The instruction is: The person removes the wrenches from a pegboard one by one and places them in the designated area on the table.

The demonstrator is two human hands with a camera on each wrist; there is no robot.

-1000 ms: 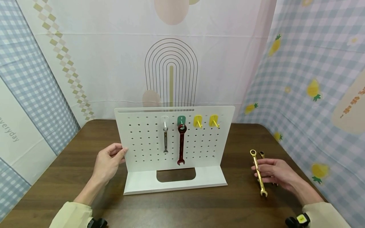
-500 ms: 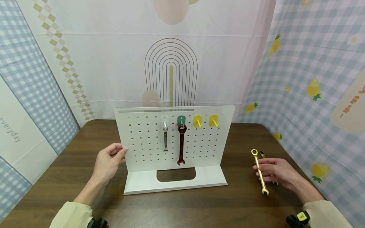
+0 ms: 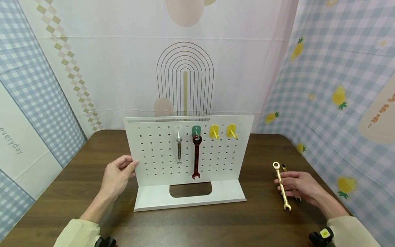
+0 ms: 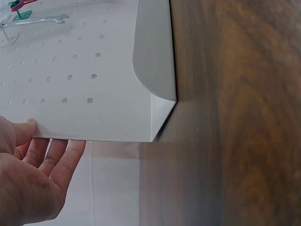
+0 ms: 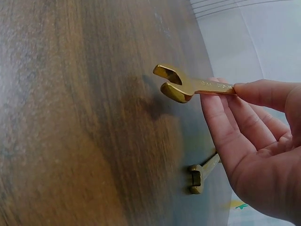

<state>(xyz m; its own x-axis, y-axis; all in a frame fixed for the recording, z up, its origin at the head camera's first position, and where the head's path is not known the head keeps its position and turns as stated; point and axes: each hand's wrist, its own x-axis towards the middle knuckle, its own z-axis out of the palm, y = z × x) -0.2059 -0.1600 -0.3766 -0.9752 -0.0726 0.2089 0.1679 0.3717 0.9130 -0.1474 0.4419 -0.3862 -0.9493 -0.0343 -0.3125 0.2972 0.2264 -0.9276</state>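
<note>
My left hand (image 3: 115,176) pinches the left edge of a white pegboard stand (image 3: 160,147), thumb in front and fingers behind, as the left wrist view confirms. At the right my right hand (image 3: 300,187) pinches a gold combination wrench (image 3: 282,188) between thumb and fingers, raised off the table, its ring end pointing away. A second gold wrench (image 5: 205,174) lies on the table beneath that hand, partly hidden by it. On the pegboard a small silver wrench (image 3: 179,151) hangs from a clear hook (image 3: 178,131), and a dark red wrench (image 3: 196,156) from a green hook (image 3: 196,130).
Two yellow hooks (image 3: 214,131) on the pegboard's right side carry nothing. The stand's white base (image 3: 151,197) rests on the brown wooden table (image 3: 197,226). Patterned cloth hangs behind and along both sides, with the checked cloth (image 3: 324,127) close to the right hand.
My right hand has shifted very slightly to the right with the gold wrench. The left hand keeps its hold on the pegboard stand, which has not moved.
</note>
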